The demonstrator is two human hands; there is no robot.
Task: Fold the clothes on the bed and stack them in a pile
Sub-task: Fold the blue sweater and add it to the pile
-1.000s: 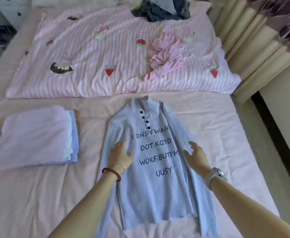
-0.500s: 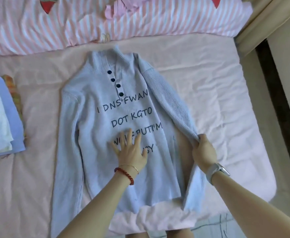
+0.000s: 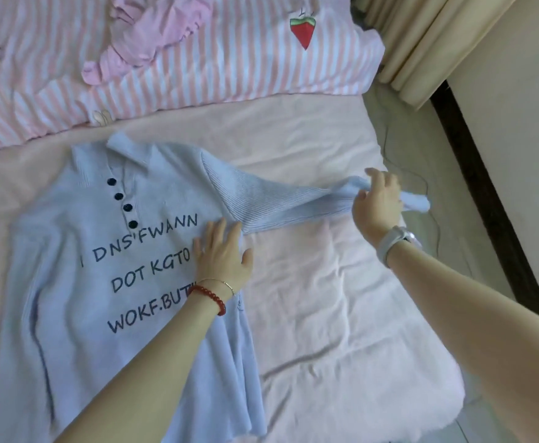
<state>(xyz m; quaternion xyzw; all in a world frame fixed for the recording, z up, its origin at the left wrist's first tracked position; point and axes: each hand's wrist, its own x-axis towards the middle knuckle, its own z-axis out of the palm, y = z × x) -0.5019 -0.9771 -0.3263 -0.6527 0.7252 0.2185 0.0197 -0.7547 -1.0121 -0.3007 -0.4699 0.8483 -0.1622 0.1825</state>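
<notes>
Right hand (image 3: 377, 203) has a closed grip on the sweater's right sleeve (image 3: 281, 204) near the cuff, fingers curled round the ribbed knit, sleeve drawn out sideways across the bed and lifted slightly off it. Left hand (image 3: 224, 254) lies flat, fingers straight and spread, palm pressing the sweater (image 3: 108, 251) at its side edge just under the sleeve seam; no grip there, just pressing. Red bead bracelet (image 3: 210, 297) on left wrist, pale watch (image 3: 391, 243) on right wrist. Sweater is light blue, laid face up on the pink bedsheet (image 3: 341, 314), collar toward the far side, four dark buttons, dark lettering on the chest partly covered by the left hand and forearm. Beyond it a pink-and-white striped quilt (image 3: 236, 59) with strawberry patches, a crumpled pink garment (image 3: 153, 36) on top. Cream curtain (image 3: 428, 43) at upper right, dark strip of floor beside the bed.
</notes>
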